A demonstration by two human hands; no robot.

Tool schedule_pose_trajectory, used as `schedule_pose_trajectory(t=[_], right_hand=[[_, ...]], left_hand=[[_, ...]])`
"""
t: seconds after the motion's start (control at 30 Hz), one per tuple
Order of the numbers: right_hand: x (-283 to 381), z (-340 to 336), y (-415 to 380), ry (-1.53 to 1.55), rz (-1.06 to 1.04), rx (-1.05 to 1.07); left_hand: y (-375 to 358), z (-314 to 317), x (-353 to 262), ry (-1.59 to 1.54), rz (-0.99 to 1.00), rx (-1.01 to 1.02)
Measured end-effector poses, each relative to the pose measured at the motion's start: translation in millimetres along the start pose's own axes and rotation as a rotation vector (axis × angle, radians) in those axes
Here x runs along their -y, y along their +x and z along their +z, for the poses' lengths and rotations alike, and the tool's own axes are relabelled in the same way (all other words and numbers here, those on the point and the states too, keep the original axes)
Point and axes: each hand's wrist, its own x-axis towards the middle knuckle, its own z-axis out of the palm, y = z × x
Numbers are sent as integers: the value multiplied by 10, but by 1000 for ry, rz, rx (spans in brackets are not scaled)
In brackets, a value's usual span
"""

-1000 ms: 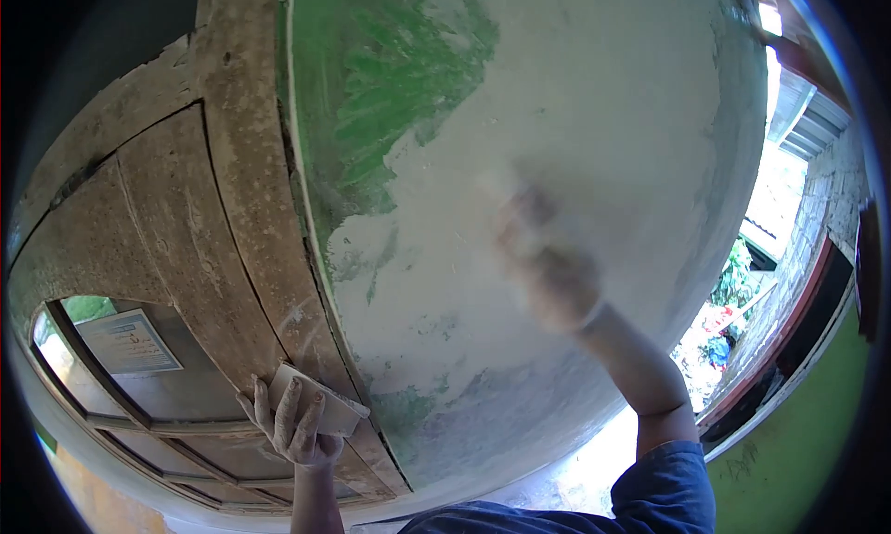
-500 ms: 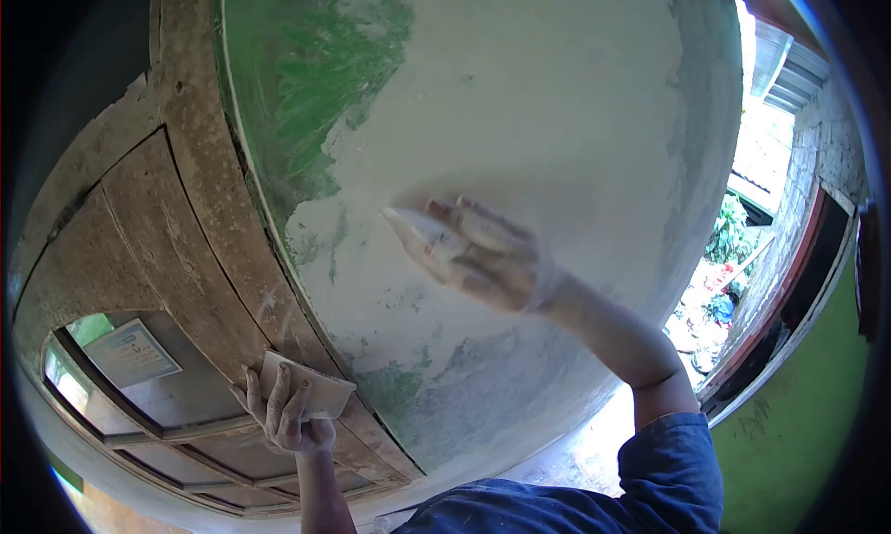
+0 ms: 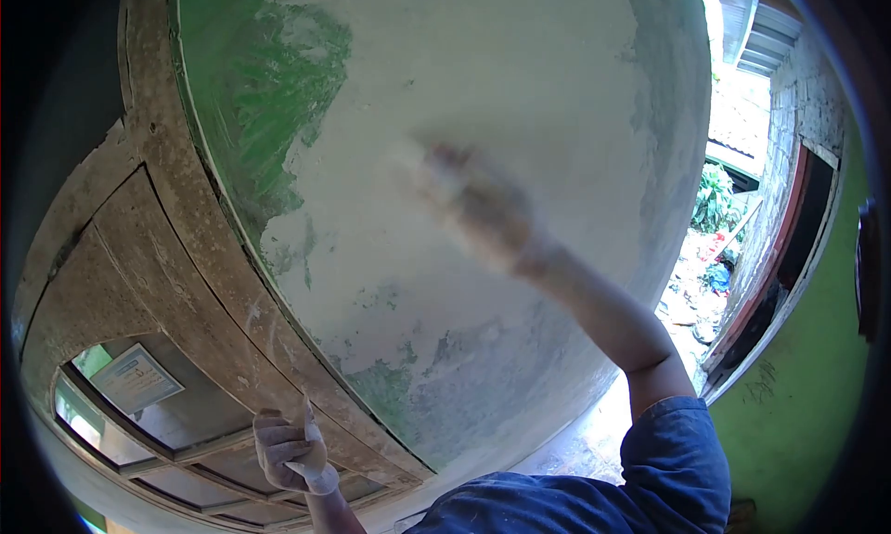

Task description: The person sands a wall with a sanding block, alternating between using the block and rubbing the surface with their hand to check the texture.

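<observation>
plate (image 3: 313,421), pale and thin, showed nearly edge-on in the left hand (image 3: 283,450), its long axis close to upright with a slight lean and its narrow tip pointing up. from the left, a blue-edged paper sheet (image 3: 137,379) stood tilted in a window pane (image 3: 190,423), its lines of writing too small to read. brown woodwork (image 3: 209,228) ran around the panes and rose as a long post beside the wall (image 3: 520,70). the left hand and the plate were in front of its lower end, the fingers curled in on the plate; whether the plate touched the wood could not be told. next, a pale strip (image 3: 186,79) marked the wall's left edge, with a ragged green patch (image 3: 288,98) just beside it. the right hand (image 3: 487,209) was blurred over the broad pale middle, a pale tool (image 3: 413,152) smeared at its fingertips and pointing to the upper left; how the fingers closed on it could not be told. wall spread on all sides of that hand, with the most room above, and its mottled right edge met a bright opening (image 3: 696,293). farthest right, a green wall (image 3: 789,432) bore a dark scribble (image 3: 761,383) that could not be read.
</observation>
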Motion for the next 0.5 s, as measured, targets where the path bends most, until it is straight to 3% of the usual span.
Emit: schedule_pose_trajectory(t=[0.03,0.1,0.13,0.2,0.27,0.33,0.37,0.43,0.5], right_hand=[[-48,-231,169,-566,-417,-125],[-68,-497,293,-547,-162,-375],[-65,-487,261,-548,-160,-372],[-86,-422,110,-582,129,-513],[-126,55,-130,280,-32,-571],[-62,303,-534,-235,-382,-275],[130,409,-675,-272,-407,-172],[515,503,-854,-286,-421,-60],[800,468,-959,-254,-242,155]], left_hand=[[10,27,-39,-3,2,2],[18,145,-205,-2,-259,-66],[16,183,-250,-3,-262,-65],[27,255,-322,14,-422,68],[80,289,-336,-75,-392,187],[17,298,-238,-355,-498,525],[-30,320,-202,-350,-501,521],[-162,360,-177,-352,-1029,524],[-152,500,-153,-460,-1056,493]])
